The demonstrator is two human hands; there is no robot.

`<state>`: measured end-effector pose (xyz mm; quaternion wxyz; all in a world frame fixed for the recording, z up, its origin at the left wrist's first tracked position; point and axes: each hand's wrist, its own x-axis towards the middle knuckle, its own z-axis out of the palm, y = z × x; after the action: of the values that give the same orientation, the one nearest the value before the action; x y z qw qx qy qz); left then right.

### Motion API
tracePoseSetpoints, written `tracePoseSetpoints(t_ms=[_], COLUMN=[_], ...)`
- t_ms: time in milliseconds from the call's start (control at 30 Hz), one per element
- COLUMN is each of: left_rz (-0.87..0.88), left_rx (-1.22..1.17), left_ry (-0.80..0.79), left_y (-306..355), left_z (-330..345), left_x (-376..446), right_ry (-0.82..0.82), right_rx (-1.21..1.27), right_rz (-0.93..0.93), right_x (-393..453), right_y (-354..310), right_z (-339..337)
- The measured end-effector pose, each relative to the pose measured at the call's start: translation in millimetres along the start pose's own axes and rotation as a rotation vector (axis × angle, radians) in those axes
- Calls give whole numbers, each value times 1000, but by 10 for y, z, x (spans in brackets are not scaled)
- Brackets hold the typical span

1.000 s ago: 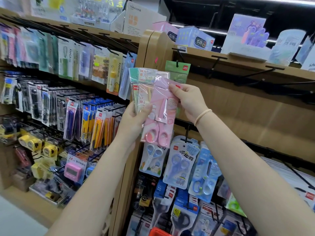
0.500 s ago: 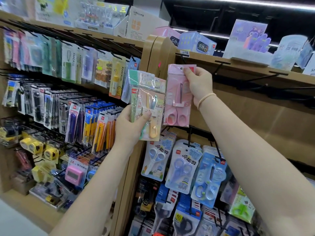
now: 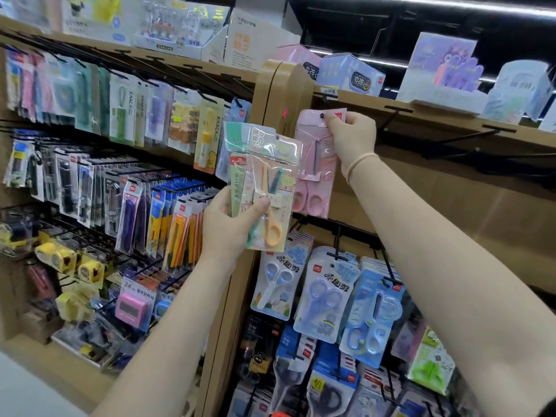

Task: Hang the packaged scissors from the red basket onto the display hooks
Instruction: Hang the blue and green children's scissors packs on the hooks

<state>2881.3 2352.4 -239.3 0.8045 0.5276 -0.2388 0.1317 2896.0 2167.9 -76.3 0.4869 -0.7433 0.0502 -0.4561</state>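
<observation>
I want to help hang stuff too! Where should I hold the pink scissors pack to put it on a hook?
Pinch the pink pack at its flat top edge, right beside the hang hole, coming from the right as the right hand does. The top is thin card, the scissors bulge lower down, and the pack hangs straight, leaving the hole clear for the hook.

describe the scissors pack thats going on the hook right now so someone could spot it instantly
Look at the wooden display rack on the right, just under its top shelf at the left end. There the right hand pinches the top of a pink scissors pack at the leftmost hook. It is the only all-pink pack; the pack in the left hand holds orange-handled scissors, and those hanging below are blue, purple and white.
</observation>
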Motion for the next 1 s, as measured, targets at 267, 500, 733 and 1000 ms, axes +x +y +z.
tracePoseSetpoints(t_ms=[267, 500, 733, 1000], left_rz=[-38, -68, -83, -43], left_rx=[-119, -139, -145, -64], left_ry=[24, -5, 22, 52], left_y=[6, 13, 21, 0], left_z=[38, 195, 136, 71], left_x=[2, 9, -24, -34], right_ry=[143, -418, -297, -131], right_rx=[-154, -9, 218, 183], right_rz=[-147, 154, 202, 155], right_x=[-274, -703, -507, -266], right_y=[-58, -28, 14, -90], right_z=[-148, -92, -143, -137])
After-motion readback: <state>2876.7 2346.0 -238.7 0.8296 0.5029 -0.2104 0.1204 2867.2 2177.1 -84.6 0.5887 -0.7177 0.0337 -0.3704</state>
